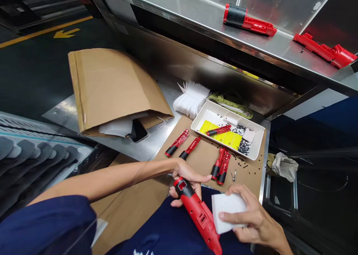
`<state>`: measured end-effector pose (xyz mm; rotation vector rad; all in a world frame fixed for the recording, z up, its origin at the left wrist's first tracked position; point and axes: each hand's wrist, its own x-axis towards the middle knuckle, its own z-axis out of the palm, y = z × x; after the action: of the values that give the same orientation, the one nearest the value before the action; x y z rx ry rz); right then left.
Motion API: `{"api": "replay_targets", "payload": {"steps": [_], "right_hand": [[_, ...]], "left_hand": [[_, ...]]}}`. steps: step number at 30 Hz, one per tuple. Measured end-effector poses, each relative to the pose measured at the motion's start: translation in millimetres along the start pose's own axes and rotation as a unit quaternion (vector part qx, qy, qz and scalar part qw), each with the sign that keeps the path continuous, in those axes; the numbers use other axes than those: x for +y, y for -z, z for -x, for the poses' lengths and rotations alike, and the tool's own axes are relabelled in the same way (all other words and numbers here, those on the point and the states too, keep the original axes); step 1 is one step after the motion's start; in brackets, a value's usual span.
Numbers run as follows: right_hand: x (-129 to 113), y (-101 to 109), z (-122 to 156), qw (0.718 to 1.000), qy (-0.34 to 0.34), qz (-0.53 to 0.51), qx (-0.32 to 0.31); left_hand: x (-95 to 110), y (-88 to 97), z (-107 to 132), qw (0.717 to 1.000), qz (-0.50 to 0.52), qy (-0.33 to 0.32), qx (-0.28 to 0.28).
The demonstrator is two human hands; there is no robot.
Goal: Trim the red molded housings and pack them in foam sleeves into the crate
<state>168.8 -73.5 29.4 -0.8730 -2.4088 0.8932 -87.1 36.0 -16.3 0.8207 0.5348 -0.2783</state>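
Observation:
My left hand (188,172) holds a red and black plastic tool housing (198,214) by its black end, with the thumb stretched out and the fingers partly hidden behind it. The housing slants down toward my lap. In my right hand (251,214) is a folded white wipe (228,207), pinched between thumb and fingers, its edge at the lower side of the housing. On the cardboard beyond lie a pair of red and black housing parts (220,166), two more housing parts (179,142) to the left, and small metal tweezers (233,175).
A white tray (257,145) holds yellow label sheets (228,137), another housing part (219,130) and small black pieces. Behind it stands a stack of white wipes (191,98). A cardboard box (112,87) lies at left. Red housings (248,21) rest on the metal shelf (192,14) above.

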Motion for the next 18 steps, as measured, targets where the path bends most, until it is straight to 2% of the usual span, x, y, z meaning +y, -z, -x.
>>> {"api": "replay_targets", "payload": {"steps": [2,4,9,12,15,18], "right_hand": [[0,-1,-4,1.000,0.017,0.000,0.023],[-1,-3,-6,0.999,0.027,0.000,0.030],[-1,-4,-2,1.000,0.016,0.005,0.017],[-1,-4,-5,0.998,0.033,0.021,0.045],[-2,-4,-5,0.999,0.026,0.025,0.016],[0,-7,-1,1.000,-0.002,0.030,-0.007]], "left_hand": [[2,-0.2,-1,0.997,0.049,0.049,-0.028],[5,-1.4,-1,0.991,0.105,0.087,-0.011],[12,-7.7,2,0.963,0.198,0.131,0.128],[13,-11.1,4,0.955,0.186,0.165,0.162],[12,-12.0,6,0.949,0.187,0.196,0.160],[11,-11.4,6,0.958,0.165,0.216,0.092]]}}
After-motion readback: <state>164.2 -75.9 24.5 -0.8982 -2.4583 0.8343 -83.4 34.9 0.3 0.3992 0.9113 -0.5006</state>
